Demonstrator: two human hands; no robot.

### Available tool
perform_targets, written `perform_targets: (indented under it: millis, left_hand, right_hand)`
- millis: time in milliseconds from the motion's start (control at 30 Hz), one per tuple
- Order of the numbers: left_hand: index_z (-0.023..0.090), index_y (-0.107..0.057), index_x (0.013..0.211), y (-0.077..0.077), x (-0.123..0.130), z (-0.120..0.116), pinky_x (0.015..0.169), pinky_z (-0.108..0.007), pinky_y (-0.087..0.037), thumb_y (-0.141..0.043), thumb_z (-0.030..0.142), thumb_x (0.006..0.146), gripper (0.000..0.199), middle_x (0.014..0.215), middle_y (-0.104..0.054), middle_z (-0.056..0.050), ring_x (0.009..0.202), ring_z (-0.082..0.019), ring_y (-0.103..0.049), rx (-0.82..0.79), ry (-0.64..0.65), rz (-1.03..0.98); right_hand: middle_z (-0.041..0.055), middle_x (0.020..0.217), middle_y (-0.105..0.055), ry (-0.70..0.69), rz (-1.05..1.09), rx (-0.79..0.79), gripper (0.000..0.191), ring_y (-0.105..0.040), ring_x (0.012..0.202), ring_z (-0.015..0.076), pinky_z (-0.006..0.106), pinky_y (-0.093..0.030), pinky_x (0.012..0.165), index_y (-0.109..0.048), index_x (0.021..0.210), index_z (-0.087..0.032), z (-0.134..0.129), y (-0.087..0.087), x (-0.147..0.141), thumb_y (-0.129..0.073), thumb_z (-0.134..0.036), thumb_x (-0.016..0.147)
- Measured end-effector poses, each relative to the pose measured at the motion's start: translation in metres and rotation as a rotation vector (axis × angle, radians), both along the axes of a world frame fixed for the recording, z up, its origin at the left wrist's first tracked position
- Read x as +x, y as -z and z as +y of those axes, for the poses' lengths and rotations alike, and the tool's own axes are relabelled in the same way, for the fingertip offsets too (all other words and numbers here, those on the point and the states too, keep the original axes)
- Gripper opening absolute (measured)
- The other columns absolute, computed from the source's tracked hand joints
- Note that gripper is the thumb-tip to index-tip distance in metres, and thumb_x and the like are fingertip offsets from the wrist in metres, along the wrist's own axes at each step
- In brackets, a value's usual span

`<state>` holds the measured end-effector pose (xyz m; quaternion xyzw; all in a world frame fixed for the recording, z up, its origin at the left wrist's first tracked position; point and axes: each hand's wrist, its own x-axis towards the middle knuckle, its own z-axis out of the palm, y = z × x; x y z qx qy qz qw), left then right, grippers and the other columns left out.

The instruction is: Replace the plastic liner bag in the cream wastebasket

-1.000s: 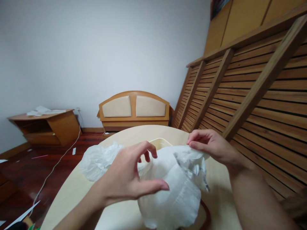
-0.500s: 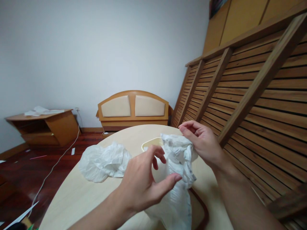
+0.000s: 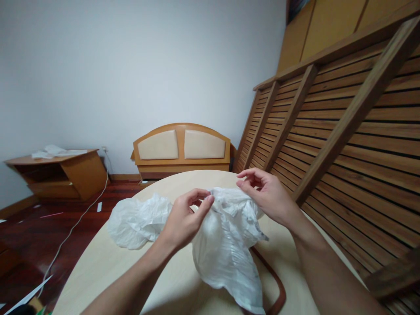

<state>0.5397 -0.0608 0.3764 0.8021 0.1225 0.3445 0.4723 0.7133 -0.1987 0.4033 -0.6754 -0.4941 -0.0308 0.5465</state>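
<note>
Pinching the upper left corner of a crinkled white piece (image 3: 226, 253) between thumb and finger, our left hand (image 3: 183, 218) is holding it up over the round table (image 3: 170, 275). Our right hand (image 3: 272, 197) is curling its fingers at the upper right edge; whether they are gripping, we cannot tell. A crumpled white bundle (image 3: 136, 223) is lying to the left, and a reddish-brown curved strip (image 3: 280, 291) is showing at lower right.

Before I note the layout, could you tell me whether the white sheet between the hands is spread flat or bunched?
Bunched: the sheet hangs in creases, its upper part gathered.
</note>
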Motion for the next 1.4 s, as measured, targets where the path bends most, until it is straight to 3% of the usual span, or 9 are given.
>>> perform_targets:
  millis: [100, 267, 400, 567, 700, 900, 1100, 1233, 1400]
  left_hand:
    - [0.014, -0.067, 0.098, 0.004, 0.004, 0.010, 0.070, -0.030, -0.050, -0.065, 0.052, 0.084, 0.041, 0.093, -0.073, -0.011, 0.083, -0.021, -0.066, -0.112, -0.023, -0.073]
    - [0.012, -0.063, 0.113, 0.005, 0.008, 0.015, 0.073, -0.031, -0.052, -0.080, 0.048, 0.070, 0.059, 0.108, -0.071, -0.014, 0.090, -0.023, -0.066, -0.236, -0.019, -0.103]
    - [0.014, -0.059, 0.125, 0.002, 0.008, 0.016, 0.082, -0.033, -0.053, -0.083, 0.038, 0.068, 0.067, 0.118, -0.070, -0.013, 0.099, -0.023, -0.067, -0.306, 0.091, -0.139]
    - [0.017, -0.065, 0.124, 0.004, 0.008, 0.028, 0.097, -0.035, -0.049, -0.078, 0.034, 0.073, 0.055, 0.133, -0.065, -0.013, 0.116, -0.025, -0.063, -0.328, 0.071, -0.206]
    - [0.013, -0.074, 0.110, 0.018, 0.012, 0.053, 0.077, -0.031, -0.053, -0.072, 0.037, 0.074, 0.043, 0.104, -0.076, -0.012, 0.088, -0.022, -0.069, -0.352, -0.110, -0.097]
    - [0.008, -0.075, 0.104, 0.045, 0.022, 0.090, 0.063, -0.026, -0.050, -0.066, 0.035, 0.070, 0.044, 0.090, -0.078, -0.011, 0.072, -0.020, -0.068, -0.372, -0.261, 0.022]
    - [0.011, -0.077, 0.073, 0.060, 0.017, 0.101, 0.064, -0.031, -0.050, -0.073, 0.029, 0.056, 0.024, 0.068, -0.075, -0.008, 0.071, -0.028, -0.069, -0.302, -0.187, 0.200]
    - [0.013, -0.075, 0.069, 0.058, 0.018, 0.099, 0.070, -0.035, -0.051, -0.076, 0.029, 0.055, 0.022, 0.068, -0.075, -0.009, 0.077, -0.033, -0.069, -0.211, -0.181, 0.250]
    - [0.014, -0.074, 0.101, 0.032, 0.015, 0.084, 0.092, -0.037, -0.048, -0.057, 0.052, 0.083, 0.045, 0.112, -0.073, -0.014, 0.105, -0.030, -0.066, -0.095, -0.228, 0.146]
  right_hand:
    - [0.0007, 0.073, -0.063, 0.108, -0.195, -0.020, 0.020, -0.057, 0.067, 0.0154, 0.029, -0.044, 0.061, -0.071, 0.090, -0.021, -0.006, -0.006, -0.011, -0.063, -0.040, 0.091]
    - [0.0071, 0.111, -0.068, -0.044, -0.481, -0.260, 0.041, -0.062, 0.106, 0.0260, 0.041, -0.048, 0.095, -0.071, 0.109, -0.023, -0.012, -0.005, -0.033, -0.077, -0.048, 0.078]
    - [0.0106, 0.126, -0.065, 0.001, -0.565, -0.322, 0.040, -0.056, 0.120, 0.0311, 0.048, -0.042, 0.105, -0.069, 0.119, -0.023, -0.010, 0.001, -0.030, -0.073, -0.031, 0.080]
    - [0.0045, 0.095, -0.076, 0.045, -0.346, -0.321, 0.027, -0.068, 0.088, 0.0236, 0.036, -0.050, 0.081, -0.076, 0.095, -0.024, -0.009, -0.002, -0.013, -0.053, -0.016, 0.084]
    - [0.0023, 0.075, -0.072, 0.024, -0.090, -0.257, 0.019, -0.064, 0.066, 0.0198, 0.029, -0.044, 0.057, -0.071, 0.084, -0.021, -0.004, 0.006, 0.011, -0.054, -0.028, 0.085]
    - [0.0024, 0.071, -0.072, -0.028, 0.397, -0.149, 0.025, -0.061, 0.055, 0.0160, 0.024, -0.041, 0.049, -0.054, 0.098, -0.020, 0.012, 0.035, 0.056, -0.062, -0.027, 0.076]
    - [0.0005, 0.057, -0.065, 0.045, 0.329, -0.458, 0.013, -0.055, 0.048, 0.0138, 0.023, -0.036, 0.046, -0.060, 0.085, -0.016, 0.008, 0.065, 0.084, -0.063, -0.025, 0.076]
    - [0.0049, 0.059, -0.069, -0.006, 0.285, -0.524, 0.013, -0.063, 0.058, 0.0198, 0.029, -0.046, 0.057, -0.069, 0.072, -0.013, 0.011, 0.078, 0.087, -0.071, -0.025, 0.071]
    - [0.0140, 0.107, -0.074, -0.090, 0.254, -0.405, 0.044, -0.068, 0.099, 0.0244, 0.037, -0.051, 0.090, -0.072, 0.099, -0.011, 0.024, 0.068, 0.077, -0.053, -0.050, 0.091]
